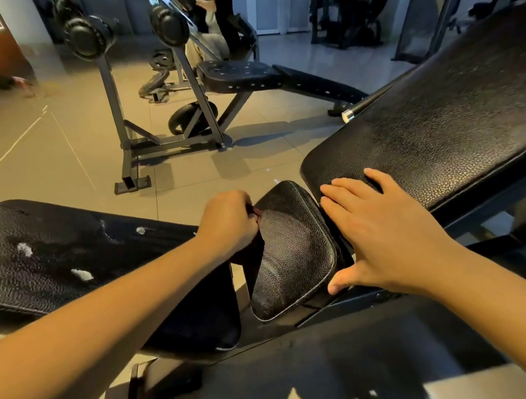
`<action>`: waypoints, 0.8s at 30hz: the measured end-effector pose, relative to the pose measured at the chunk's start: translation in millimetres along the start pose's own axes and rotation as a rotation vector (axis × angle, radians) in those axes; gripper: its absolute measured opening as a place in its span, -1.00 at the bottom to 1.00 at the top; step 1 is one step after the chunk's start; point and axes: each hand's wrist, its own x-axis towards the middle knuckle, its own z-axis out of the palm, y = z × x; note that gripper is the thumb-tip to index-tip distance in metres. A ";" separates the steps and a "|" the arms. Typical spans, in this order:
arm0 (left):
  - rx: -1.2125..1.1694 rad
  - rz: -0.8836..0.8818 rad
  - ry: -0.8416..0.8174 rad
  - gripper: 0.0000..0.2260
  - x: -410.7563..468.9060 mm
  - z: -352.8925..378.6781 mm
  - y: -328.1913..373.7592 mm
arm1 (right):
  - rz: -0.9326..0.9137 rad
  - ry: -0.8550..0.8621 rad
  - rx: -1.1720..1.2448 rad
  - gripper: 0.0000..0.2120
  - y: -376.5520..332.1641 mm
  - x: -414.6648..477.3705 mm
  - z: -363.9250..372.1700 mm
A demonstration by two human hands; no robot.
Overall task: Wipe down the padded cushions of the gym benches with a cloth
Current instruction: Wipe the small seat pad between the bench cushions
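Note:
A small black seat cushion (291,255) sits low in the middle, with streaks on its surface. My left hand (228,226) is curled in a fist at the cushion's left edge and grips a dark cloth (249,257), which hangs below the fist and is mostly hidden. My right hand (387,234) lies flat with spread fingers where the seat meets the long inclined back pad (443,126). The fingertips rest on that pad's lower edge. To the left lies another black bench pad (48,253) with small white worn spots.
A third bench with upright rack posts (241,74) stands on the tiled floor behind. A chrome bar end (348,114) pokes out near the inclined pad. A person (212,24) sits at the back, and more machines (345,9) stand at the far right.

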 end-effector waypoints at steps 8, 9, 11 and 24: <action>-0.160 0.243 0.056 -0.85 -5.6 -3.0 36.9 | 0.003 -0.005 -0.002 0.18 0.8 1.3 -0.8; -0.138 0.148 0.048 -0.84 8.9 -0.4 29.5 | 0.004 -0.005 -0.001 0.18 0.8 1.0 -0.6; -0.102 0.025 0.047 -0.82 25.5 1.1 18.0 | 0.006 -0.008 0.004 0.18 0.8 0.4 -0.4; -0.103 0.081 0.097 -0.84 36.7 9.2 31.2 | -0.009 -0.004 -0.001 0.18 1.2 0.8 1.2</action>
